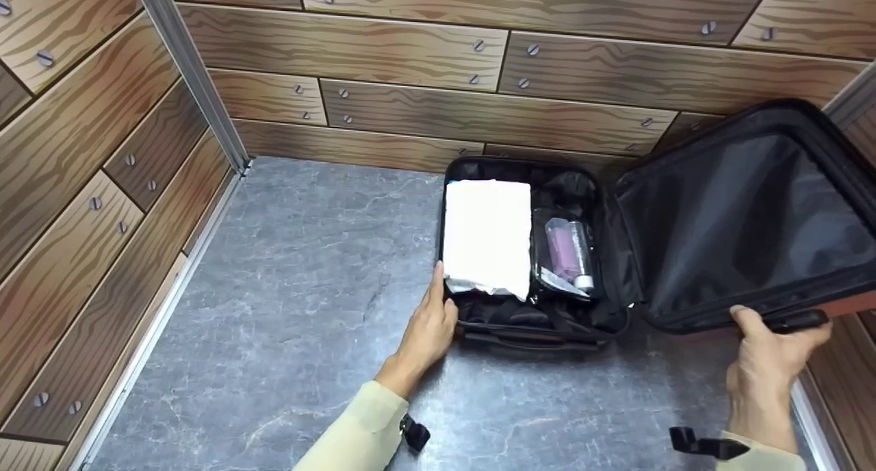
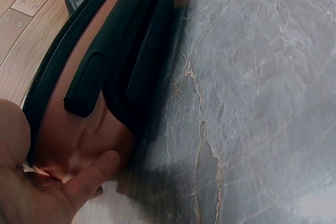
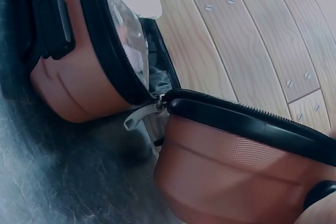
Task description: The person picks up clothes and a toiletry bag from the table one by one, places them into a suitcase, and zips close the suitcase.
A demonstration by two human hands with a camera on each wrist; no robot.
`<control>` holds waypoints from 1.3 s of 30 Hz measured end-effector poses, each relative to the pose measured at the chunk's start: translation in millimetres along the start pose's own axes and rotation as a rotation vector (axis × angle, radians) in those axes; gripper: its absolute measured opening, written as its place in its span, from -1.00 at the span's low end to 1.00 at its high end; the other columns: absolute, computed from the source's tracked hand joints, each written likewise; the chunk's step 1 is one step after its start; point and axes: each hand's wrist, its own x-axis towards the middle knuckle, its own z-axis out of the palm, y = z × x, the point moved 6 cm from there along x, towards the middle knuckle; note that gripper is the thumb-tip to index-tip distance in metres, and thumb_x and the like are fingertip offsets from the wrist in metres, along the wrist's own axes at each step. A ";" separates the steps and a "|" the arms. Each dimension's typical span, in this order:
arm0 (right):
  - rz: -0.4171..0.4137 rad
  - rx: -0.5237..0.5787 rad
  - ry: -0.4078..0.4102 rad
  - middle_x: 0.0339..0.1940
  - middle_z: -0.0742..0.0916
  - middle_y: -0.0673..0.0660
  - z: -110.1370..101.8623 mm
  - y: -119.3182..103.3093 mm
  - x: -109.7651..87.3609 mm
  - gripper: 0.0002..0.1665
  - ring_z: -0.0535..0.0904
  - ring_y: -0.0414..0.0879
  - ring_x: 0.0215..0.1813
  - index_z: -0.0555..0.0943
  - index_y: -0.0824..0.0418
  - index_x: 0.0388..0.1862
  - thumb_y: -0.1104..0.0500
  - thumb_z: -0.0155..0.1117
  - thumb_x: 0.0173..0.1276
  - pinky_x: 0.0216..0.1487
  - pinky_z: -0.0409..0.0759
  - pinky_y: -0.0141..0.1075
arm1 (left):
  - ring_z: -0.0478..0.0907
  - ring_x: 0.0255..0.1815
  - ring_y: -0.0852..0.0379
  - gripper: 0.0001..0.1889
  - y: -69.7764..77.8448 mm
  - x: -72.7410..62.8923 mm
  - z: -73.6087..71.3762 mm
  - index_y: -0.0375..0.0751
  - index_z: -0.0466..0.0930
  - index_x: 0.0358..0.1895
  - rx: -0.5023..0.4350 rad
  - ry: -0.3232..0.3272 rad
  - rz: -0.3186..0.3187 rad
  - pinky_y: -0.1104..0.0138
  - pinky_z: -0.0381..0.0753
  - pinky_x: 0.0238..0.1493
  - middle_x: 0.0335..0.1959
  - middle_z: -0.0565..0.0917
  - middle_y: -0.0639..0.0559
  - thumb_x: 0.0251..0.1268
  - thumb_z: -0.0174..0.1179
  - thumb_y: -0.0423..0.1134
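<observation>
A suitcase lies spread on the floor, its shell (image 3: 100, 82) coppery and its lining black. My left hand (image 1: 428, 324) holds the near left corner of the base (image 1: 472, 310), fingers along its left side. In the left wrist view a finger (image 2: 102, 169) lies against that corner, below the carry handle (image 2: 86, 85). My right hand (image 1: 773, 351) grips the near edge of the tilted lid (image 1: 746, 218) by its black handle (image 1: 797, 320), thumb on the rim. Inside the base sit a white folded cloth bundle (image 1: 487, 235) and a clear pouch (image 1: 564, 255) with a pink item and a bottle.
Grey marble-patterned floor (image 1: 308, 286) spreads left of the suitcase and in front. Wood-patterned walls stand behind (image 1: 410, 53) and at the left (image 1: 102, 204), with the suitcase close to the back one. The lid leans near the right wall. A zipper pull (image 3: 140, 116) hangs at the hinge side.
</observation>
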 end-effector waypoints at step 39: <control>-1.032 -0.576 -0.362 0.50 0.40 0.38 83.9 -23.8 -103.8 0.26 0.37 0.13 0.42 0.12 0.55 0.50 0.13 0.53 -0.12 0.51 0.36 -0.12 | 0.21 0.66 -0.19 -0.27 0.8 1.4 -1.9 -0.07 -0.24 0.76 -0.016 -0.023 -0.022 -0.03 0.27 0.62 0.73 0.08 -0.21 0.70 -0.14 -0.21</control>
